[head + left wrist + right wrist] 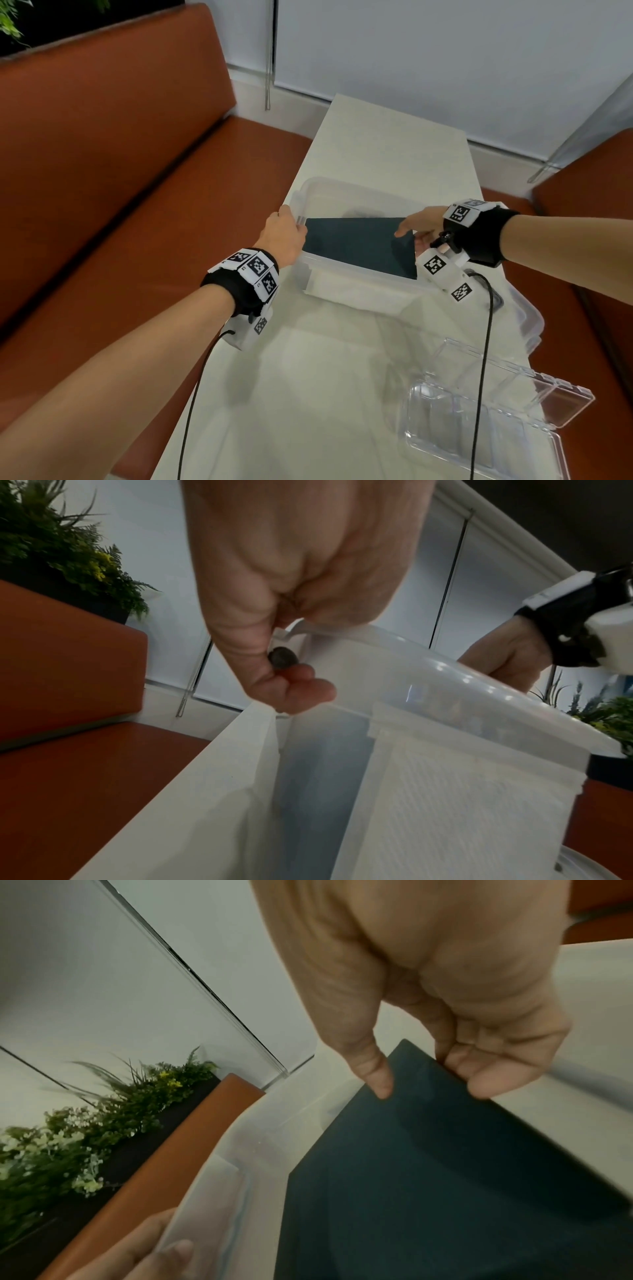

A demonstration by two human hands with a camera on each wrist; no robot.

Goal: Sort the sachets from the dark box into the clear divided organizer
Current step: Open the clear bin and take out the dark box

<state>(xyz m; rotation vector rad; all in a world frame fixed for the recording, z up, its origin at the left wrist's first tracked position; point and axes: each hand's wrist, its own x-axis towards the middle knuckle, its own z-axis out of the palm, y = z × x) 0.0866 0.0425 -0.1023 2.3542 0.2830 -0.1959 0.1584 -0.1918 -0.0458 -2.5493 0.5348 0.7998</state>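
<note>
A flat dark box (356, 245) lies tilted inside a translucent plastic bin (342, 186) in the middle of the white table. My right hand (409, 236) pinches the box's right edge, thumb on top and fingers underneath, shown close in the right wrist view (431, 1087) on the dark box (428, 1177). My left hand (294, 224) grips the bin's left rim, fingers curled over it (291, 688). The clear divided organizer (479, 425) stands at the near right with its lid swung open. No sachets are visible.
The white table (394, 144) is narrow, with orange benches (102, 171) on both sides. A clear lid (527, 318) lies to the right under the bin. Cables hang from both wrists over the near table.
</note>
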